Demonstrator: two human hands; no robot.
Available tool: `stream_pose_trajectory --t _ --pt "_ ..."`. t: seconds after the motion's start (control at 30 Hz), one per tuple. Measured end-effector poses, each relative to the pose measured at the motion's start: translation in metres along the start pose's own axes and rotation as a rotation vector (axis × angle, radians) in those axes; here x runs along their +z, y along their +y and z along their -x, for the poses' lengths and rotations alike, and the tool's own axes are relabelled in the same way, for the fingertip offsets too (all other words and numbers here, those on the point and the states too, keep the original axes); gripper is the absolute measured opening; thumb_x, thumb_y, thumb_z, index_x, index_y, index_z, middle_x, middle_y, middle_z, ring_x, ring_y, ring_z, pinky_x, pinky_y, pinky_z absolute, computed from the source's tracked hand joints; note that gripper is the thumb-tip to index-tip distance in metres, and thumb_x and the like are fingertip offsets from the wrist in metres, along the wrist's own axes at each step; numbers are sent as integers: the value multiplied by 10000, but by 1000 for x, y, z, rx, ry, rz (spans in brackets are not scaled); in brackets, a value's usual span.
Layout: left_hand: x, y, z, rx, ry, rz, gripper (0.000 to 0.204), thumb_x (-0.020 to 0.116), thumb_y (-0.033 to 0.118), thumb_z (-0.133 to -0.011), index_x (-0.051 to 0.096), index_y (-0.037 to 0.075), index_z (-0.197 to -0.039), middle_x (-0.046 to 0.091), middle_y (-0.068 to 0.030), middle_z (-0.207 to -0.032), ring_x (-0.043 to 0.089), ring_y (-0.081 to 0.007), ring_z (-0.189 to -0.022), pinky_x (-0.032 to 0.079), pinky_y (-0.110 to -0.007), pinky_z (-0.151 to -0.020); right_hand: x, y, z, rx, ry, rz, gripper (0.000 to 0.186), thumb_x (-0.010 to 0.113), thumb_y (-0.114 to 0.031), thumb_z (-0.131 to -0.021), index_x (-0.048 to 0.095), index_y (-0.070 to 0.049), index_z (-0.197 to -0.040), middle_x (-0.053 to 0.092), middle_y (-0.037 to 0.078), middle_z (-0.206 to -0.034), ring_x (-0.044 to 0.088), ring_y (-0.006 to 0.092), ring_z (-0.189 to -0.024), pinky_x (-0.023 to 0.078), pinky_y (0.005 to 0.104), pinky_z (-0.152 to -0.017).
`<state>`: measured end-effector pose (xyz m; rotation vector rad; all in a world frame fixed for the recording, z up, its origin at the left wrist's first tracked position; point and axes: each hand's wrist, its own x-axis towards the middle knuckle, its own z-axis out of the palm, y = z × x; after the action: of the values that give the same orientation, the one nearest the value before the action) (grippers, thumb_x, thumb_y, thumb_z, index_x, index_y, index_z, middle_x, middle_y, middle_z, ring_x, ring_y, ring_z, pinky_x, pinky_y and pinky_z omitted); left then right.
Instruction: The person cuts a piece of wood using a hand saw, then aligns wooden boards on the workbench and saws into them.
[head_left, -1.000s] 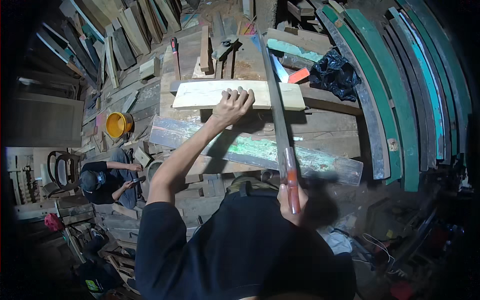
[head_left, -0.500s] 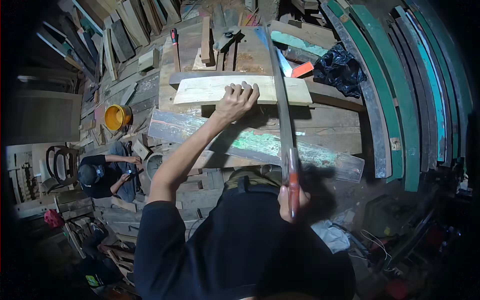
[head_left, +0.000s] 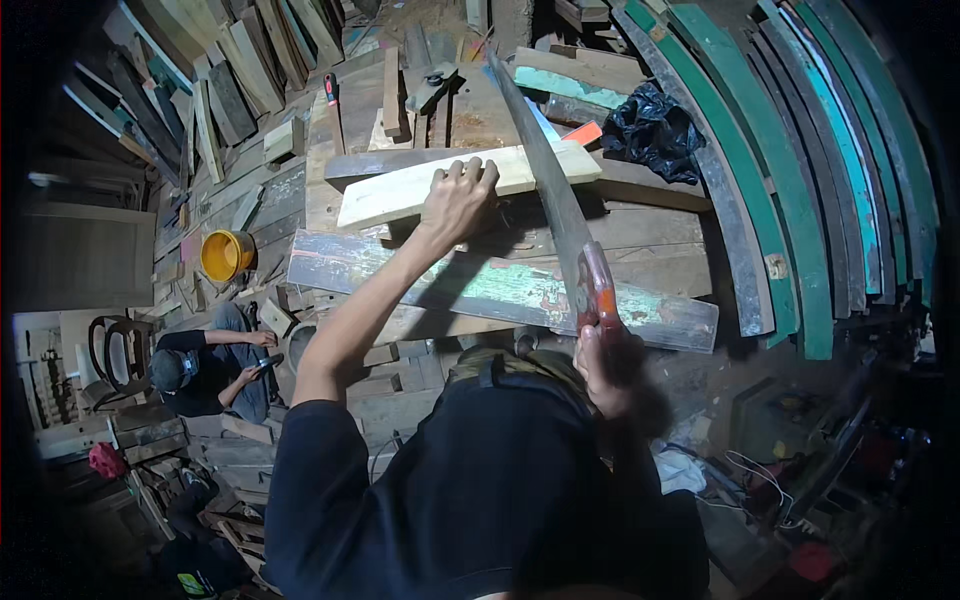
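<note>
A pale, freshly cut wooden board (head_left: 390,198) lies crosswise at the work surface, its right end angled slightly away from me. My left hand (head_left: 460,203) is closed over it, fingers curled past the far edge. In my right hand (head_left: 600,370) is a handsaw (head_left: 553,195), held by its reddish-brown handle. The long grey blade slants up and left across the board near its right end. Whether the teeth are in a cut, I cannot tell. Nearer to me, a weathered plank (head_left: 470,283) with flaking green paint lies under my left forearm.
Beyond the board are a red-and-black-handled screwdriver-like tool (head_left: 331,90), wood blocks (head_left: 395,92) and a black plastic bag (head_left: 655,130). Long green planks (head_left: 735,120) line the right. A yellow bucket (head_left: 226,256) and a seated person (head_left: 205,370) are at the left.
The saw's handle has moved away from my body and its blade now leans more to the left. The board has turned, its right end shifting farther away. My left hand stays on it.
</note>
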<state>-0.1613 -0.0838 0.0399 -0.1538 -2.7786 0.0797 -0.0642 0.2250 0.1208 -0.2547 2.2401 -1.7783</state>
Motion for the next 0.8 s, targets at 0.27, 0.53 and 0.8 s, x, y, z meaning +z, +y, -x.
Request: stream_pose_trajectory --t 0.27,0.53,0.8 --pt "-11 1 -10 -129 -228 97 1090 844 473 -727 309 -20 -1539 455 -307 -1448 385 -480 -1417 307 -599 -1168 -10 22 -7 46 -72 -88 161 589 -161 -970 631 -6 -953 557 6 -573 566 130 -492 427 322 -477" --pt "-3 -8 -17 20 -259 230 1182 876 432 -615 313 -7 -1558 512 -252 -1215 498 -413 -1164 415 -493 -1013 0 63 -9 -108 -21 -108 149 611 -106 -973 598 -22 -851 531 -10 -592 512 87 -495 396 286 -479" --pt "-16 -37 -42 198 -508 367 1100 887 326 -612 384 20 -1542 532 -277 -1325 522 -466 -1226 460 -519 -1028 -10 22 -5 -1 -112 -563 291 496 -62 -1054 449 -63 -767 353 -56 -548 340 46 -410 305 247 -409"
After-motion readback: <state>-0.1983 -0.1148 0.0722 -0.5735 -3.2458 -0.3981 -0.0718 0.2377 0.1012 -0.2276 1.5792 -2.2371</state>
